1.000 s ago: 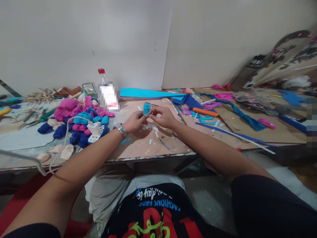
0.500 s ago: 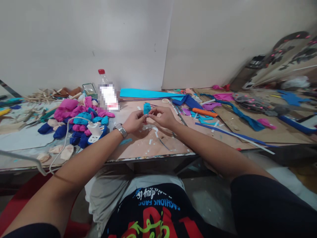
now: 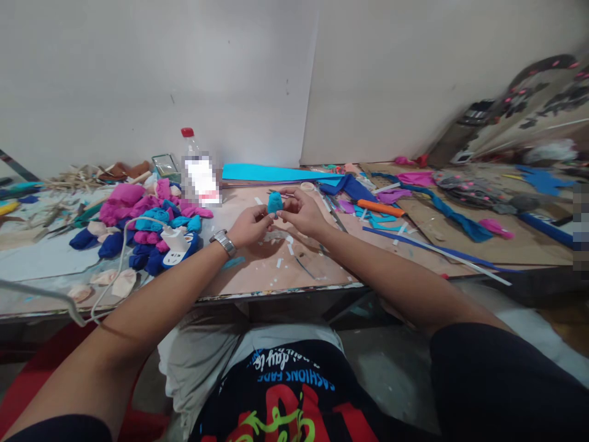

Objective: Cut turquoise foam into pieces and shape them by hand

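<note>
Holding: both hands on one teal bundle (image 3: 275,202), a stubby, rounded, crinkly lump of what looks like fabric, up off the table (image 3: 248,270). Calling it my clock centre, wall (image 3: 184,73) at 12.
Right hand (image 3: 302,212): narrow grip, thumb on the near side, fingers curved round behind the bundle.
Left hand (image 3: 251,227): fingertips pinched close together at the bundle's lower end, can't tell if anything thin is between them.
Watch (image 3: 224,242): chunky silver metal band on the left wrist, 8 o'clock, dial not readable.
White scraps (image 3: 280,263): little flat offcuts around 6 o'clock on the table.
Blue strip (image 3: 276,174): long, flat, smooth, bright, lying at 12.
Tan ring (image 3: 307,186): small and round, 2 o'clock.
Cloth pile (image 3: 131,205): puffy, wrinkled lumps in pink, navy, teal and cream, 9 o'clock.
Power strip (image 3: 184,247): white and blue plastic, plug in it, 8 o'clock, right by the pile.
Orange handle (image 3: 381,209): slim and smooth, 3 o'clock, next to cut blue scraps (image 3: 384,224).
Bottle (image 3: 200,175): clear, red cap, about 10 o'clock, label pixelated so no brand.
Shirt (image 3: 280,393): dark, 6 o'clock, blue lettering looks like FASHIONS FADE, white script "day is" above it.
</note>
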The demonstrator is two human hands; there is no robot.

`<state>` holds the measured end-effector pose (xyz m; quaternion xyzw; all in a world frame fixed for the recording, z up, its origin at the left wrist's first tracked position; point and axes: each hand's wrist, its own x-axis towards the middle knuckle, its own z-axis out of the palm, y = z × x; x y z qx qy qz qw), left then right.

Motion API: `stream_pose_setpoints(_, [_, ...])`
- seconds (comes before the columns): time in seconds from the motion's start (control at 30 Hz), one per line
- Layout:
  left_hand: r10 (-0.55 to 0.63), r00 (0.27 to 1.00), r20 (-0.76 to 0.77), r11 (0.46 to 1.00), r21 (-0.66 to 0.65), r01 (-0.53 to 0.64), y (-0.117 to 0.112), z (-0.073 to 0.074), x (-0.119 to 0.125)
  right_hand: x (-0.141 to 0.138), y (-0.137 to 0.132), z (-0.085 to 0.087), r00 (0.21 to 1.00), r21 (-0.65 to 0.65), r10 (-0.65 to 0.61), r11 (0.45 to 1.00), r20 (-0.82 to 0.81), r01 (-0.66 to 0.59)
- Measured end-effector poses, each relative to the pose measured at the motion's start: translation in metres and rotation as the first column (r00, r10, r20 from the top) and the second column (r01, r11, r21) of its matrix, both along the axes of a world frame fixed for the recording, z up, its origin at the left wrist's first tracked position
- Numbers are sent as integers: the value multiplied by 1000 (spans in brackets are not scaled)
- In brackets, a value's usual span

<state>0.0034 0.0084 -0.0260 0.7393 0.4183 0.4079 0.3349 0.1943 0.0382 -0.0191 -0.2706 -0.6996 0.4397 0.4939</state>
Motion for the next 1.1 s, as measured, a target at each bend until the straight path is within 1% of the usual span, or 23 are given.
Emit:
stream_pose_setpoints(0.07, [-1,1000,11,1000,-2,1,0,-1,0,1,2,-1,1000,-9,11,1000,4,-11])
stream_pose_setpoints(0.23, [13,999,-52,1000,22,-11,1,-1,-2,1,7,-6,997,-68,44,997,56,-41])
stream_pose_setpoints(0.37, [-8,995,-96,999,49,12,2,0,-4,0,7,-7,992,-62,90,994,94,-85])
stream_pose_setpoints(0.53, [-1,992,-130,999,43,6,-1,4,-4,1,6,-6,993,-111,78,992,92,-68])
stream_pose_setpoints(0.67, [-28,988,-152,998,54,37,-4,7,-3,4,5,-3,986,-142,122,984,114,-105])
stream_pose_setpoints(0.73, [-43,985,-168,998,44,51,-6,9,-3,6,5,-2,980,-122,127,987,154,-109])
stream_pose_setpoints(0.83, [-94,975,-201,994,27,101,-6,9,-4,7,5,-2,968,-43,120,993,223,-113])
stream_pose_setpoints(0.9, [-108,971,-211,993,20,115,-6,8,-6,7,6,-2,957,-1,122,992,264,-126])
stream_pose_setpoints(1.0, [-64,974,-219,996,41,74,-3,4,-7,6,7,-1,957,36,74,995,282,-88])
stream_pose_setpoints(1.1, [-5,979,-203,994,102,27,0,0,-7,6,8,1,963,50,-1,999,268,-13])
